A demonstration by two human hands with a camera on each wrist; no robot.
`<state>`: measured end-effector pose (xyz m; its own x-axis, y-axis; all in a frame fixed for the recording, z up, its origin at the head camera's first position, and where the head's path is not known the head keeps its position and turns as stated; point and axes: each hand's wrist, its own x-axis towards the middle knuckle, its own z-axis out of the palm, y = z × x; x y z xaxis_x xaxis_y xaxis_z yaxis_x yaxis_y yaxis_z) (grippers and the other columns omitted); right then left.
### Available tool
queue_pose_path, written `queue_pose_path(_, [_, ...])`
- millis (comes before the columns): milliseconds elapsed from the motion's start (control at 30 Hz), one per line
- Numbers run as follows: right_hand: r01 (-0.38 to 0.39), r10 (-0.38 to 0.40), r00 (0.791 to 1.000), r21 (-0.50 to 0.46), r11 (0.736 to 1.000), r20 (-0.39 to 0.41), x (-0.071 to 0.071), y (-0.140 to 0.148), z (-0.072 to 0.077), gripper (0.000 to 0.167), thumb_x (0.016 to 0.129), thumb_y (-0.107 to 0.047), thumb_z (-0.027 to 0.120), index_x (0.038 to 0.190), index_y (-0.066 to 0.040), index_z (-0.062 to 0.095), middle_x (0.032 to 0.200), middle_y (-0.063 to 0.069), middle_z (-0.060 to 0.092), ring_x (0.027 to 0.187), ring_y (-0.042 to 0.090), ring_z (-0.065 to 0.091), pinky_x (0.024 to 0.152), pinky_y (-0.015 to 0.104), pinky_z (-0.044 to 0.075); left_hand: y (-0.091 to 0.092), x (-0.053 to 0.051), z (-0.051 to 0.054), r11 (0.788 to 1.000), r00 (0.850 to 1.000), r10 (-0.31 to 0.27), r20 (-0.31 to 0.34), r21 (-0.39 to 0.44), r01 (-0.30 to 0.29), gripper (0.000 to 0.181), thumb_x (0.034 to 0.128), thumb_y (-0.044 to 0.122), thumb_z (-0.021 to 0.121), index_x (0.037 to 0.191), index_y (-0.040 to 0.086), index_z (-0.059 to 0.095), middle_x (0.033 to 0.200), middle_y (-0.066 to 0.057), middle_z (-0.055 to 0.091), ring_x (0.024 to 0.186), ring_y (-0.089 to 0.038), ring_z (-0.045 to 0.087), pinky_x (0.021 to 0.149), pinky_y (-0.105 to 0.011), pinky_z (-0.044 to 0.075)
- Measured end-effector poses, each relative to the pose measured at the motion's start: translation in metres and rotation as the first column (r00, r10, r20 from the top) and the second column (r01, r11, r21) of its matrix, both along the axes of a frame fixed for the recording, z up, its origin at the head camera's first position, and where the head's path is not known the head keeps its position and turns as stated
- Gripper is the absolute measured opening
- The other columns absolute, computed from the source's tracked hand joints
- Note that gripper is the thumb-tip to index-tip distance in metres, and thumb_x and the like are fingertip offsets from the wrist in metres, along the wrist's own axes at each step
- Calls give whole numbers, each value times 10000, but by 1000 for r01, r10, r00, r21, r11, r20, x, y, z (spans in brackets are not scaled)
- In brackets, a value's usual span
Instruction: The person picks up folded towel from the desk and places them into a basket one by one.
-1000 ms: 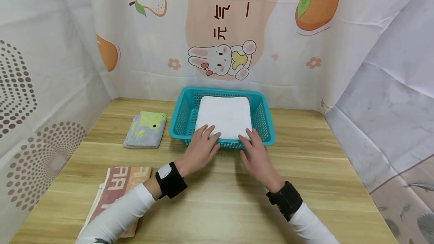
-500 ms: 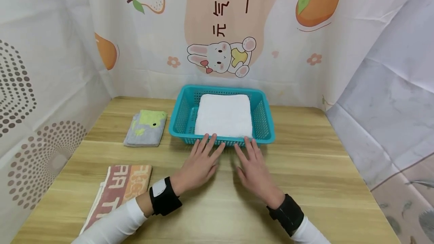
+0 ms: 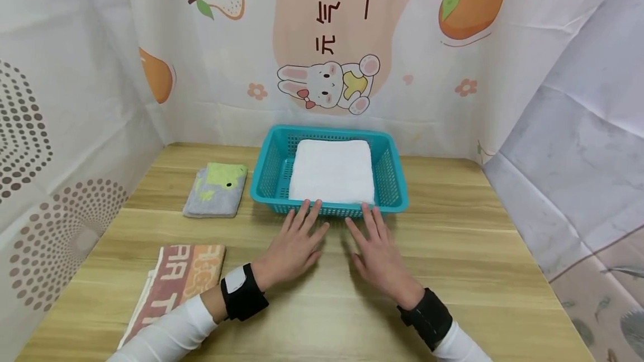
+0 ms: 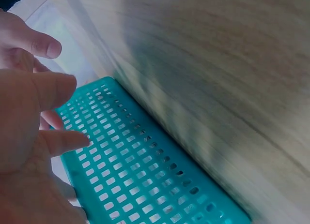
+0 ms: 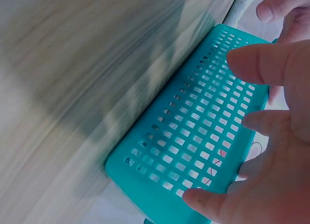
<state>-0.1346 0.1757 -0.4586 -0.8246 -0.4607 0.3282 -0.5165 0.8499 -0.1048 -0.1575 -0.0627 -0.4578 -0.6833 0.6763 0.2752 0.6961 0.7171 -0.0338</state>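
Note:
A folded white towel [image 3: 332, 171] lies flat inside the teal plastic basket [image 3: 261, 183] at the back of the table. My left hand [image 3: 290, 250] is spread at the basket's front side, its longest fingertips at the near rim. To its right, my right hand [image 3: 380, 256] is likewise spread, with fingertips at the same rim. Both hands hold nothing. In the left wrist view the perforated basket wall [image 4: 131, 161] stands just beyond the fingers. The right wrist view shows the same wall [image 5: 193, 122] close to the fingers; whether they touch it is hard to tell.
Left of the basket lies a small folded grey towel [image 3: 216, 191] with a green pattern. A folded reddish-orange towel [image 3: 176, 278] lies nearer, partly under the left forearm. Printed curtains [image 3: 216, 94] hang behind the wooden table [image 3: 453, 228] and along its sides.
Both hands have drawn back toward me, from over the towel's front edge to the basket's near rim. Over the last half second they have hardly moved; the towel stays in the basket.

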Motion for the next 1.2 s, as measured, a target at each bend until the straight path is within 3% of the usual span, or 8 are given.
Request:
queue_pose_path(167, [-24,24,999,5,1000,-25,3,2,-2,774,782,-132,845,1472,-98,495,1574,329,196,1444,520,186,1016,629,402,0,2,-3,999,999,3,46,-32,-1,558,927,362,702,1400,103,558,1637,-234,89,1499,-435,86,1128,-613,267])
queue_pose_path(300, [-24,24,1000,0,1000,-8,3,3,-2,783,796,-121,831,1492,-121,471,1585,318,173,1452,515,169,1006,639,405,1,2,-4,1000,999,10,44,-28,-8,604,919,373,710,1435,116,530,1635,-241,84,1499,-435,82,1134,-613,256])
queue_pose_path(667, [-1,1,999,-1,1000,43,1,3,4,789,823,-108,807,1514,-103,428,1600,302,146,1465,498,141,994,674,391,1,-1,-1,1000,999,0,46,-28,1,709,932,380,695,1533,147,399,1634,-245,79,1497,-439,83,1132,-613,260])
queue_pose_path(933, [18,-18,996,6,1000,87,1,1,7,847,834,-127,800,1547,-76,347,1616,279,107,1478,481,101,1032,689,336,1,-2,1,1000,999,-3,47,-24,5,715,934,367,697,1537,138,389,1634,-247,73,1497,-441,75,1132,-613,258])
queue_pose_path(1200, [40,-41,993,14,999,113,6,-2,8,812,848,-160,790,1537,-75,370,1605,298,134,1461,508,134,1048,697,307,-1,3,2,1000,999,0,44,-22,1,702,936,356,697,1533,142,397,1627,-249,120,1491,-440,124,1123,-605,282])
